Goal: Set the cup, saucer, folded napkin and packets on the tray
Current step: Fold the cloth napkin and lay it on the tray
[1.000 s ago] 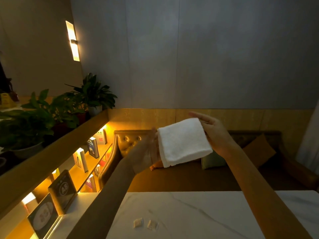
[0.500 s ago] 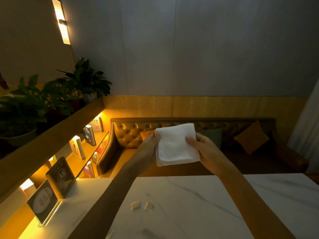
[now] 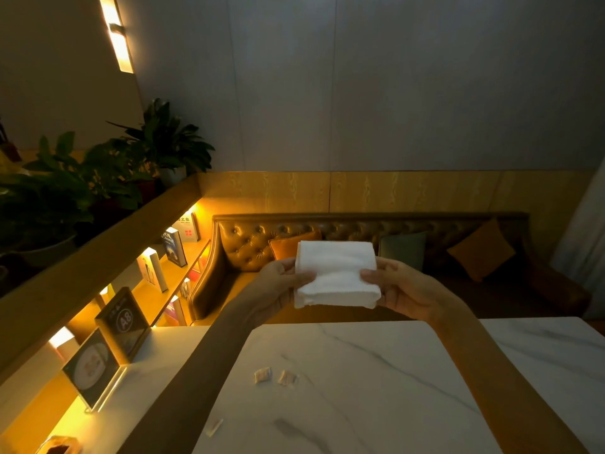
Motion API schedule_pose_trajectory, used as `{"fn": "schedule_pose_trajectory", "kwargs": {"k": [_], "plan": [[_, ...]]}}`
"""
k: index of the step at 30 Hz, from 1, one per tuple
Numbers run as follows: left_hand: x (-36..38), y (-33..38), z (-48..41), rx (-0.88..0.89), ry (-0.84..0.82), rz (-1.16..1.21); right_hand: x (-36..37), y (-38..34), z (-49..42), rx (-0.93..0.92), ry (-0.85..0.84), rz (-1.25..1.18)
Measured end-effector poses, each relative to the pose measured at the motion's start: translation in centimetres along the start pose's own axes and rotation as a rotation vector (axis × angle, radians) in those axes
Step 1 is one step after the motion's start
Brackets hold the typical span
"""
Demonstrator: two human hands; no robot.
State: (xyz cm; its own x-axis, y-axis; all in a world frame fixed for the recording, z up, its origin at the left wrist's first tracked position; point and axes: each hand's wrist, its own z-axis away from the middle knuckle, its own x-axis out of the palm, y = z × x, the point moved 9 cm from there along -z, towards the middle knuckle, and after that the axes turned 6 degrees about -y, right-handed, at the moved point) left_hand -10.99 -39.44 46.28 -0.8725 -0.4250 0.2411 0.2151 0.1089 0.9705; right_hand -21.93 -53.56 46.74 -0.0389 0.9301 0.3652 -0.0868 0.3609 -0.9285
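A white folded napkin is held in the air beyond the far edge of the marble table. My left hand grips its left side with the thumb on top. Its right side is gripped the same way by my right hand. Two small packets lie on the table left of centre, below my left forearm. A third packet lies nearer to me by the left arm. No cup, saucer or tray is in view.
Two acrylic sign stands stand at the table's left edge. A lit bookshelf and potted plants run along the left. A brown leather sofa with cushions sits behind the table.
The napkin has come down and nearer the table. Both hands now hold it flatter by its two sides. The view has tilted down, and more of the table shows.
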Motion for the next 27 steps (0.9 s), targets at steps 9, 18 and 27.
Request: {"fn": "schedule_pose_trajectory", "kwargs": {"k": [9,18,27], "plan": [[2.2,3.1,1.7,0.327,-0.107,-0.269,0.2,-3.3,2.0,-0.248,0.100,0.447],[4.4,5.7,3.8,0.577,-0.125,-0.413,2.0,-4.6,2.2,-0.393,0.099,0.494],[1.4,1.3,4.2,0.208,-0.021,-0.071,1.3,-1.4,1.7,-0.229,0.130,0.426]]}}
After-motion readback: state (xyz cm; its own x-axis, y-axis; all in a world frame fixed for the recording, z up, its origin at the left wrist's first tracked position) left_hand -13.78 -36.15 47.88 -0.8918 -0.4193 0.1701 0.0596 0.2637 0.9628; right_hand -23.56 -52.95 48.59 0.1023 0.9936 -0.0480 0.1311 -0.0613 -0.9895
